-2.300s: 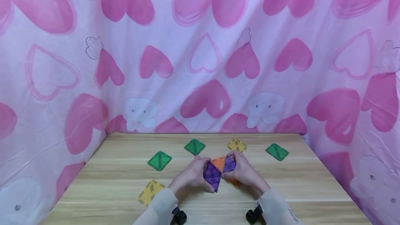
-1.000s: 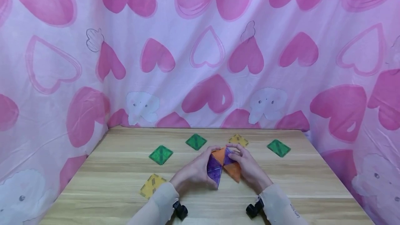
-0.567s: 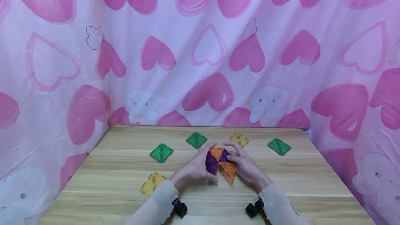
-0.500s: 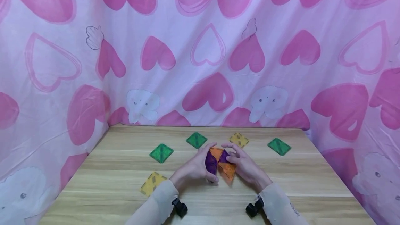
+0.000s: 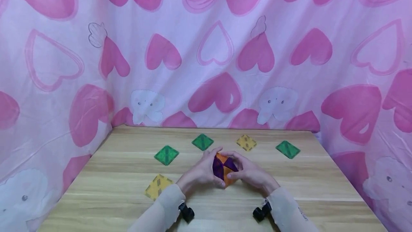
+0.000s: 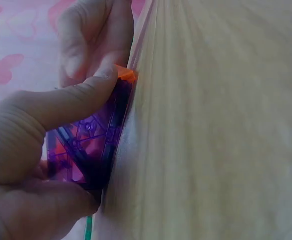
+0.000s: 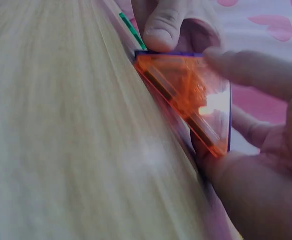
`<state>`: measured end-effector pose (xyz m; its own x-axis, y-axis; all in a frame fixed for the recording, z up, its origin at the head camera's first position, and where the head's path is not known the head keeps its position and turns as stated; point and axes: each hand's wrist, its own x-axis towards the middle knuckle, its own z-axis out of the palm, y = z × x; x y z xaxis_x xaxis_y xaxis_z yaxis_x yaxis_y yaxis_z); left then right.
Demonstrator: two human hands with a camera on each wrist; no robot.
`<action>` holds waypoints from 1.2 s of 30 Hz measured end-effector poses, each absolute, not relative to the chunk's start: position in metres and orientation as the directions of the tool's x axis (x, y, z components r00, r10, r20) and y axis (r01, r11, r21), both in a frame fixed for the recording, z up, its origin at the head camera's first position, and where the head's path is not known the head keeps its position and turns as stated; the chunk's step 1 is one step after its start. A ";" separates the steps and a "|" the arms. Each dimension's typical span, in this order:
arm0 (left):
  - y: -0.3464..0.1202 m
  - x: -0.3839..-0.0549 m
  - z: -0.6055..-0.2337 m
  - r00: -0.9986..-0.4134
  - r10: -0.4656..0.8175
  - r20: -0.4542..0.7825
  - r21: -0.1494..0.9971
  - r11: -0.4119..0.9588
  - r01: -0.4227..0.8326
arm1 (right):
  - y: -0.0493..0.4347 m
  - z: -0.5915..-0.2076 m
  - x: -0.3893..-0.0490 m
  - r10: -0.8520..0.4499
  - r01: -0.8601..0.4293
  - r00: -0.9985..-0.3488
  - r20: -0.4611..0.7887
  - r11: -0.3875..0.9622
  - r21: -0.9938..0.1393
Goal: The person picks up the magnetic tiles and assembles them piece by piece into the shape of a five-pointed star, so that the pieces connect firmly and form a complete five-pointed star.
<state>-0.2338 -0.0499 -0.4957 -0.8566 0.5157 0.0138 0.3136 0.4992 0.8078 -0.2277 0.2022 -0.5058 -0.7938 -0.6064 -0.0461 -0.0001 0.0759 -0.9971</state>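
Observation:
Purple and orange triangular magnetic tiles [image 5: 219, 168] are joined into a small pointed shape on the table, between both hands. My left hand [image 5: 201, 171] grips its left side, thumb in front and fingers behind. In the left wrist view a see-through purple tile [image 6: 88, 132] sits between that thumb and the fingers. My right hand [image 5: 252, 173] holds the right side, its thumb against the orange tile at the front. The right wrist view has this orange tile [image 7: 185, 92] standing tilted, its lower edge close to the tabletop. The shape's far side is hidden by the hands.
Green diamond-shaped pieces lie flat at left [image 5: 166, 155], back [image 5: 202, 142] and right [image 5: 288, 149]. One yellow diamond [image 5: 246, 142] is behind the hands, another yellow piece [image 5: 157, 187] beside the left forearm. A pink heart-print cloth [image 5: 214, 92] walls the wooden table [image 5: 322, 196].
The orange tile that hung out at the front right has swung inward against the purple ones. My right hand has moved left and its thumb now presses the front; the left hand barely shifted.

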 end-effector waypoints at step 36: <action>-0.057 -0.243 -0.490 -0.834 0.543 0.093 0.630 0.617 0.472 | 0.293 -0.493 -0.240 0.189 -0.027 -0.970 0.153 0.543 -0.840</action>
